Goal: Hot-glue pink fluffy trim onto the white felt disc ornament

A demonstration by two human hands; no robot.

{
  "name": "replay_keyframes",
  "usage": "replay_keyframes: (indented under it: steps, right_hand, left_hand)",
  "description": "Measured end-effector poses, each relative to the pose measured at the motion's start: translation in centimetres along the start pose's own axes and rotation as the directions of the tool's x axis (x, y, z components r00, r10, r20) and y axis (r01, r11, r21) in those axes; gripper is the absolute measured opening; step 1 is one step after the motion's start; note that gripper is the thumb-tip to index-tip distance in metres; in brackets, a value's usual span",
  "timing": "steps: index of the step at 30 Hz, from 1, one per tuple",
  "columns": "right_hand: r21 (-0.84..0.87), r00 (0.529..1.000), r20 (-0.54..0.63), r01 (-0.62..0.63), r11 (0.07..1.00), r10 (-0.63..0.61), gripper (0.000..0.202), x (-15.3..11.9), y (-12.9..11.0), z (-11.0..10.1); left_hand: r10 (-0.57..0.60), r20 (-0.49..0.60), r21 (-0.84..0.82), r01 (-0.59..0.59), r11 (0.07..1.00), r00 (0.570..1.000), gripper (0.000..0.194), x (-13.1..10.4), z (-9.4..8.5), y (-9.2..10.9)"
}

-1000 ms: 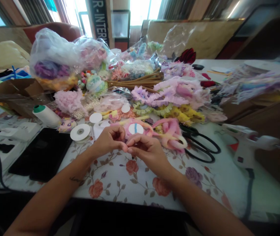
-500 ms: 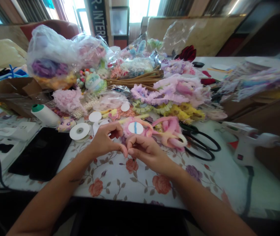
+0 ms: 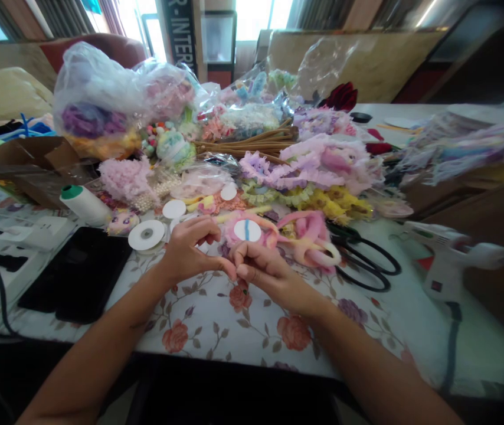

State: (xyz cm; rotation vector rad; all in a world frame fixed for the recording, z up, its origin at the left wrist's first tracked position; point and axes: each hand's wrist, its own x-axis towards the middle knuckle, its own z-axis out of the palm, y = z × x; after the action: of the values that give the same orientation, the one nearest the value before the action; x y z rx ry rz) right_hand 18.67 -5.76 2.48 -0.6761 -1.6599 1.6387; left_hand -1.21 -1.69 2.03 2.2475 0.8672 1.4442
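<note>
On the flower-patterned table [image 3: 252, 348], a blue-striped white disc [image 3: 252, 231] lies on pink fluff [image 3: 230, 229] at the far side of the left hand [image 3: 192, 251] and right hand [image 3: 272, 276]. Left thumb spread from curled fingers, right fingertips pinched; whether either grips anything, I cannot tell.

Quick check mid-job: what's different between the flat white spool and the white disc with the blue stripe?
The flat white spool has a grey hub in its middle; the blue-striped white disc shows no hub, only a stripe across its face.
The spool looks larger in this view than the disc.
The spool lies beside the black tablet-like device; the disc sits amid pink fluffy material.
Both are round and mostly white.
</note>
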Motion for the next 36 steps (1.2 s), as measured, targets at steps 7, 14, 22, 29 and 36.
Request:
replay_keyframes:
  steps: [7,14,22,29,36]
  right_hand:
    - [0.109,0.995,-0.096,0.031,0.994,-0.02,0.021,0.3,0.5,0.2]
    - [0.038,0.991,-0.122,0.056,0.998,-0.051,0.016,0.4,0.4,0.0]
    - [-0.1,0.999,0.011,-0.047,0.994,0.049,0.023,0.2,-0.6,-0.9]
    - [-0.145,0.993,0.07,-0.081,0.986,0.092,0.026,0.2,-0.6,-1.1]
    - [-0.132,0.999,0.018,-0.034,0.991,0.037,0.026,0.1,-0.4,-1.1]
  left_hand:
    - [0.207,-0.097,0.306,-0.169,0.937,0.973,0.056,0.0,-0.6,0.1]
    - [0.419,-0.028,0.387,-0.377,0.842,0.907,0.045,-0.4,-1.1,-0.4]
    - [0.486,0.17,0.518,-0.497,0.696,0.857,0.035,-1.2,-1.2,-0.2]
    - [0.543,0.18,0.52,-0.548,0.655,0.82,0.033,-1.0,-1.0,0.2]
    - [0.488,0.047,0.507,-0.442,0.74,0.872,0.037,-1.1,-1.4,-1.0]
